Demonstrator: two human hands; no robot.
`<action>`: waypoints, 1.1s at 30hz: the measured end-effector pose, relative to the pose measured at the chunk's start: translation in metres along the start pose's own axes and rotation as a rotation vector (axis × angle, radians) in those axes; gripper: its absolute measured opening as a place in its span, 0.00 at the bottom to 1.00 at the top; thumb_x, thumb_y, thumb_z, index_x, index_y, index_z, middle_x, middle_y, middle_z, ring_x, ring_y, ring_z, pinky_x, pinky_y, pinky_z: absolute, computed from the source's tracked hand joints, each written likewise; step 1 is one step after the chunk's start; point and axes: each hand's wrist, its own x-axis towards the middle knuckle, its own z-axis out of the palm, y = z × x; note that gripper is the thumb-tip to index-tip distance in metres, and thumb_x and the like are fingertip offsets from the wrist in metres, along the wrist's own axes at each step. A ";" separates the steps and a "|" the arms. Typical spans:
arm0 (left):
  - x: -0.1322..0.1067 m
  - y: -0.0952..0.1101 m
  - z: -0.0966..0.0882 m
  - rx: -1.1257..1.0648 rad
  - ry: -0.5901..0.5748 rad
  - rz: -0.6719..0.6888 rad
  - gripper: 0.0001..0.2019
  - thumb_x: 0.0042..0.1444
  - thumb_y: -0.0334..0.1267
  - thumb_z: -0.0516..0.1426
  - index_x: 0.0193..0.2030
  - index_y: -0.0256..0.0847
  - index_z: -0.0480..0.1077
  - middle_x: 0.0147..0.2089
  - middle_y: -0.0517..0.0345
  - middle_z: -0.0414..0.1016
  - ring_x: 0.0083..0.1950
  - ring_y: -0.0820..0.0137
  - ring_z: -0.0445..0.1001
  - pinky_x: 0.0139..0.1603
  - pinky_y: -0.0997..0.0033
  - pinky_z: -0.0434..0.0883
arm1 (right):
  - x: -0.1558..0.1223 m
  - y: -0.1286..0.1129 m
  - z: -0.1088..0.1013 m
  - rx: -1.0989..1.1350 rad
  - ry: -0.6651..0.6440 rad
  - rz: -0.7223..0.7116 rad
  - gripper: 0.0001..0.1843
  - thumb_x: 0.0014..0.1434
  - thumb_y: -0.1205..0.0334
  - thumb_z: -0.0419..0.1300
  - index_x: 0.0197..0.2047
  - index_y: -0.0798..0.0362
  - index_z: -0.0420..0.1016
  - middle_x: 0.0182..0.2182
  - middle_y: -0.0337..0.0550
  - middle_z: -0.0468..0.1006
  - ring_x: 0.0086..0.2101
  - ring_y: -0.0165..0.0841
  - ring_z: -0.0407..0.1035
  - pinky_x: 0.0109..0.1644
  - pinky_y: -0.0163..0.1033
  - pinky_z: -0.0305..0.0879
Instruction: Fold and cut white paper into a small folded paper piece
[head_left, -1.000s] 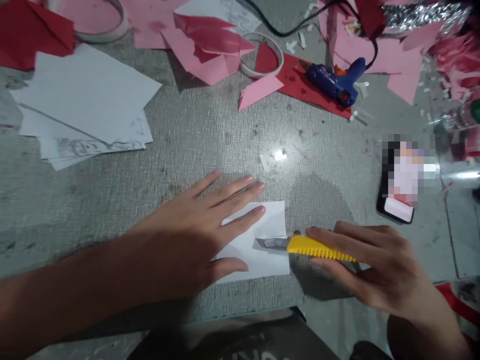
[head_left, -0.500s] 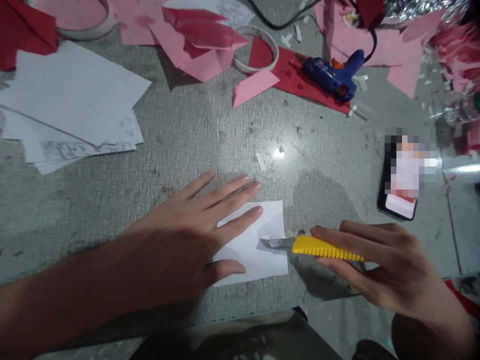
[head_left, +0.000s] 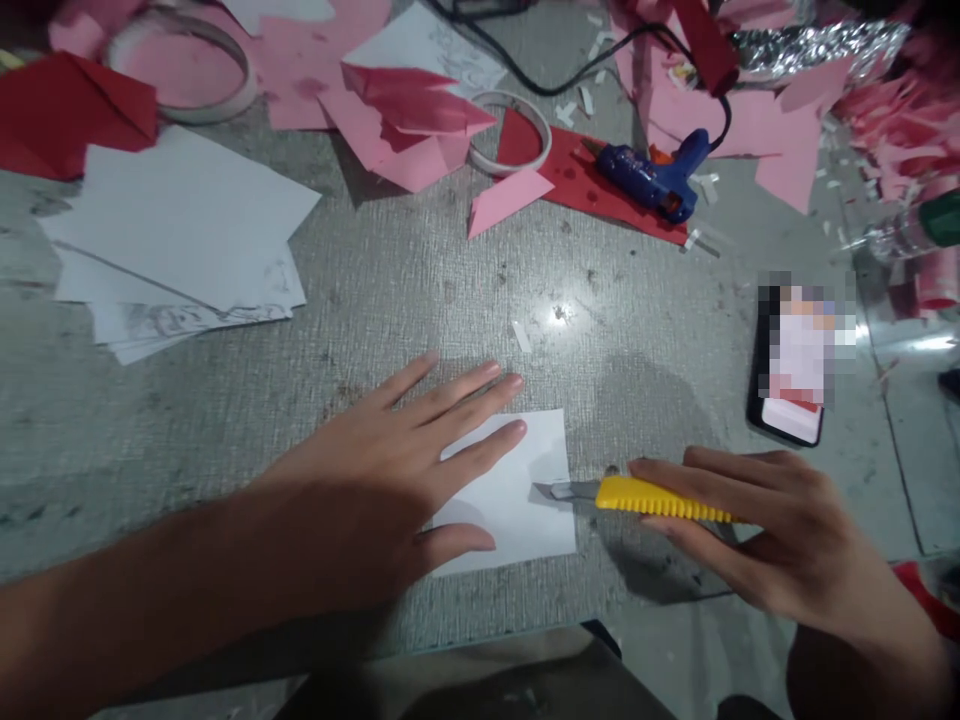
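Note:
A small white piece of paper (head_left: 517, 520) lies near the table's front edge. My left hand (head_left: 397, 460) rests with spread fingers over its left part, the thumb and forefinger on the sheet. In my right hand (head_left: 772, 520) is a yellow utility knife (head_left: 652, 498), gripped between thumb and fingers. Its blade (head_left: 562, 491) points left over the right part of the paper; whether the tip touches the sheet I cannot tell.
White sheets (head_left: 187, 220) with pencil drawings are stacked at the left. A blue glue gun (head_left: 652, 180) lies on red paper (head_left: 570, 200) at the back, beside a tape ring (head_left: 544, 135) and pink paper (head_left: 510, 198). A phone (head_left: 795, 420) lies at the right.
The knife blade has shifted slightly right across the paper with my right hand. My left hand stays spread on the sheet. The whole view has tilted a little upward.

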 end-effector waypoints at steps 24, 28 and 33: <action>0.000 0.004 -0.009 0.144 0.037 0.012 0.34 0.67 0.59 0.62 0.67 0.33 0.72 0.79 0.33 0.59 0.81 0.43 0.56 0.80 0.32 0.52 | 0.001 0.018 0.013 -0.093 0.306 0.155 0.23 0.72 0.60 0.65 0.68 0.47 0.76 0.41 0.45 0.79 0.35 0.37 0.74 0.37 0.43 0.70; -0.003 -0.006 -0.007 0.156 0.150 0.156 0.15 0.73 0.37 0.55 0.61 0.35 0.75 0.74 0.43 0.71 0.77 0.55 0.66 0.78 0.46 0.60 | 0.014 0.030 0.016 -0.408 0.374 0.174 0.27 0.73 0.58 0.62 0.73 0.48 0.70 0.47 0.51 0.79 0.44 0.45 0.76 0.47 0.51 0.75; -0.001 -0.010 -0.004 0.246 -0.010 0.251 0.20 0.74 0.34 0.53 0.69 0.38 0.70 0.76 0.50 0.68 0.76 0.59 0.66 0.76 0.48 0.60 | 0.019 0.003 0.026 -0.465 0.480 0.087 0.32 0.70 0.64 0.65 0.75 0.48 0.66 0.66 0.58 0.74 0.63 0.55 0.70 0.66 0.65 0.69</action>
